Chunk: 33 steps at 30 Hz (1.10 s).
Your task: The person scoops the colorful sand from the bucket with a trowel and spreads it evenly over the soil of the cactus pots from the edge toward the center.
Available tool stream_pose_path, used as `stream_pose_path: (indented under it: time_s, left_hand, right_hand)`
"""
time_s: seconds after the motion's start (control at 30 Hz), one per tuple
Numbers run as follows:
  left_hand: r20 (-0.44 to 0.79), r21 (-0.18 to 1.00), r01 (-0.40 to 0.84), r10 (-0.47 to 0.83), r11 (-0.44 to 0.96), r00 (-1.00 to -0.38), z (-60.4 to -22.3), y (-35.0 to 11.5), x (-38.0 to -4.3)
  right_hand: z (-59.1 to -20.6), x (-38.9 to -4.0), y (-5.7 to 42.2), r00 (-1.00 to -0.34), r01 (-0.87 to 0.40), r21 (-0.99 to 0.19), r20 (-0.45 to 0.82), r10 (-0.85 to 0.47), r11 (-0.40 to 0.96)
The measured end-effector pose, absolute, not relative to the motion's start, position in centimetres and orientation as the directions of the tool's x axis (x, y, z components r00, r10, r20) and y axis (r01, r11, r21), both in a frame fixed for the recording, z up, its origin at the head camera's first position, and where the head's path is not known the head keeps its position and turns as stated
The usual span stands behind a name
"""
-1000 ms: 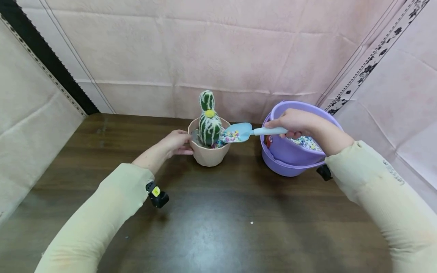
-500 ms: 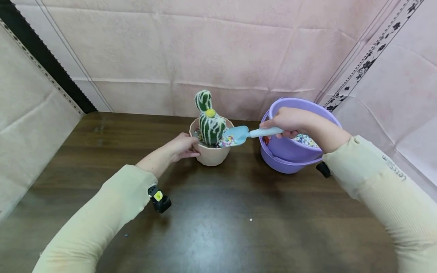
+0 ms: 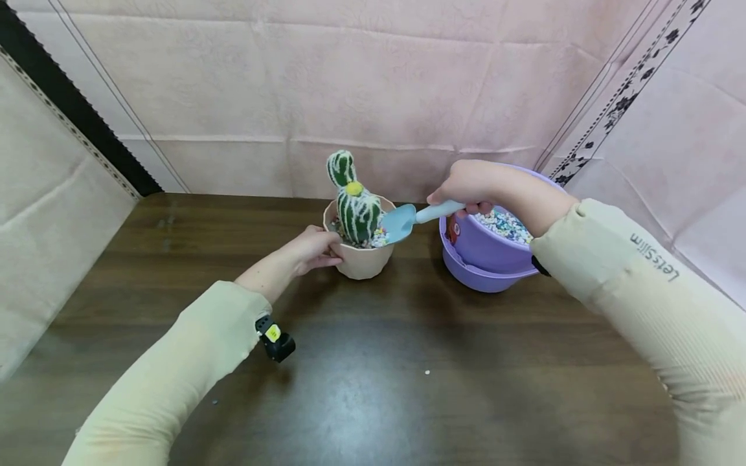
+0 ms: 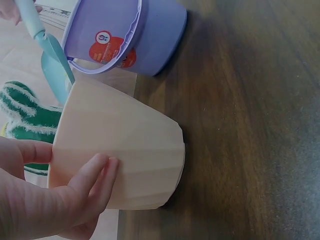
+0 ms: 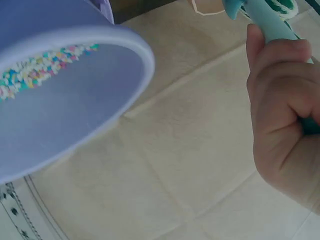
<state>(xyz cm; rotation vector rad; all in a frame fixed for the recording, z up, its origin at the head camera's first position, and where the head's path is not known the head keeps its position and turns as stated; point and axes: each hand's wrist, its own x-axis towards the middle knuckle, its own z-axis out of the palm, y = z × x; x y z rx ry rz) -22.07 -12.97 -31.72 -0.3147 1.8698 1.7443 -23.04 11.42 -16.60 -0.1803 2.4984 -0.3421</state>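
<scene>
A beige faceted pot stands on the table with a green-and-white cactus in it, leaning left. My left hand grips the pot's left side, thumb at the rim and fingers against the outer wall, as the left wrist view shows. In my right hand is the handle of a light blue trowel. Its blade tilts down over the pot's right rim, beside the cactus. Colourful pebbles lie at the blade's tip inside the pot.
Right of the pot stands a purple bucket, holding many small coloured pebbles. A pale cloth backdrop rises behind the dark wooden table. One white pebble lies on the table.
The right hand has risen and shifted left, tipping the trowel blade downward. Pebbles have slid off the blade into the pot. The cactus leans further left; the left hand has moved slightly right along the pot.
</scene>
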Motion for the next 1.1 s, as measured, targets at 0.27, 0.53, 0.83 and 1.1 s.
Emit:
stream_pose_path:
  time_s: [0.27, 0.53, 0.83, 1.1]
  left_hand:
    - [-0.554, 0.833, -0.538, 0.191, 0.132, -0.811, -31.6, -12.9, -22.1]
    - [-0.545, 0.839, -0.529, 0.193, 0.128, -0.816, -31.8, -13.0, -22.2]
    - [-0.547, 0.837, -0.528, 0.201, 0.146, -0.812, -32.0, -13.4, -22.3]
    - [-0.54, 0.842, -0.525, 0.166, 0.126, -0.825, -32.1, -14.6, -22.7]
  right_hand:
    - [-15.0, -22.7, 10.1, -0.85, -0.09, -0.193, -0.496, -0.177, 0.977]
    - [-14.1, -22.4, 10.2, -0.859, -0.151, -0.135, -0.473, -0.198, 0.979]
    - [-14.4, -23.0, 13.7, -0.856, -0.106, -0.273, -0.464, -0.227, 0.956]
    - [-13.7, -23.5, 18.8, -0.876, -0.013, -0.384, -0.441, -0.195, 0.923]
